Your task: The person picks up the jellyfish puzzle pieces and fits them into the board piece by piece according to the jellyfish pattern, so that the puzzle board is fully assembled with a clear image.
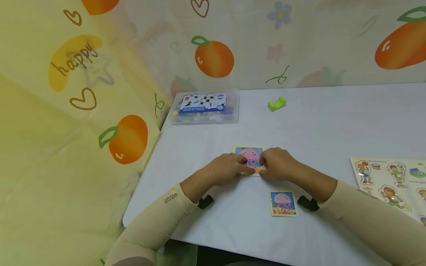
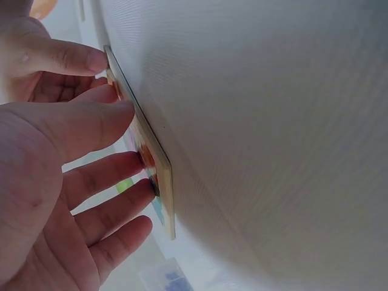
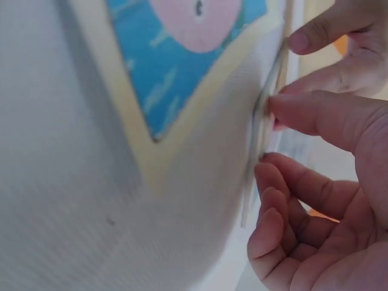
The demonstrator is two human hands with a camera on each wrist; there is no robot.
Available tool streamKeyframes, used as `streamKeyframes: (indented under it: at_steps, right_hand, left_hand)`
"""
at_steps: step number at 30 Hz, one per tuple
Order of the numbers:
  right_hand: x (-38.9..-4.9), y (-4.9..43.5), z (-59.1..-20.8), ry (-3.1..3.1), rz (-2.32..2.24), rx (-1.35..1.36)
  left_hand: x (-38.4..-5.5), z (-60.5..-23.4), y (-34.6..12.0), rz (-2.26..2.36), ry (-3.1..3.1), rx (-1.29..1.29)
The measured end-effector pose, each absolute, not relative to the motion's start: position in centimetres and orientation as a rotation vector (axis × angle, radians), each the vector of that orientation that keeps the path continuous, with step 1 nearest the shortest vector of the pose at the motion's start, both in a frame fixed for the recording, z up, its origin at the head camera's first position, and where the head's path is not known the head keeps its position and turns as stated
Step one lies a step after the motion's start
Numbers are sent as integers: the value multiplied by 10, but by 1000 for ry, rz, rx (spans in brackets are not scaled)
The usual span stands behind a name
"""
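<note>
A small jellyfish picture board (image 1: 250, 152) with a pale wooden border lies on the white table between both hands. My left hand (image 1: 229, 168) is at its left side. In the left wrist view the fingers are spread, with fingertips (image 2: 148, 189) on the picture and the thumb at the near edge. My right hand (image 1: 279, 164) pinches at the board's right side with thumb and index finger, the other fingers curled in. A second, matching jellyfish board (image 1: 283, 203) lies flat nearer the body, below the right wrist; the right wrist view shows its corner up close.
A clear plastic case (image 1: 233, 116) with a molecule-print label stands at the back left. A lime-green curved block (image 1: 277, 104) sits at the back. At the right lies a large board (image 1: 376, 192) with cartoon figures. A yellow curtain (image 1: 66, 155) hangs along the left side.
</note>
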State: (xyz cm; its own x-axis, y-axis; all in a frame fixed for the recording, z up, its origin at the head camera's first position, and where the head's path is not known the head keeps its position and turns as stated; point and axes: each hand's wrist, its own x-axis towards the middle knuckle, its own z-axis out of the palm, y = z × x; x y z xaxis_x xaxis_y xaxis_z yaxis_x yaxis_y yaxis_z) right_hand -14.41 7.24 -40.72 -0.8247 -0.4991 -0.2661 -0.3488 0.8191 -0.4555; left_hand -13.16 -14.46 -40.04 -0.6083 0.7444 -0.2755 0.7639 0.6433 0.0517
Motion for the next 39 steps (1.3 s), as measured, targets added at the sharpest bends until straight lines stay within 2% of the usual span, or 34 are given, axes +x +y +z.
streamKeyframes:
  at_steps: [19,39]
  right_hand:
    - [-163,75,-417,2695,-706,-566]
    - [-188,76,-409,2547,-674,-470]
  left_hand:
    - [-131,-400,-136,-201,2587,1129]
    - [-129,-400,-137,-252,2595,1247]
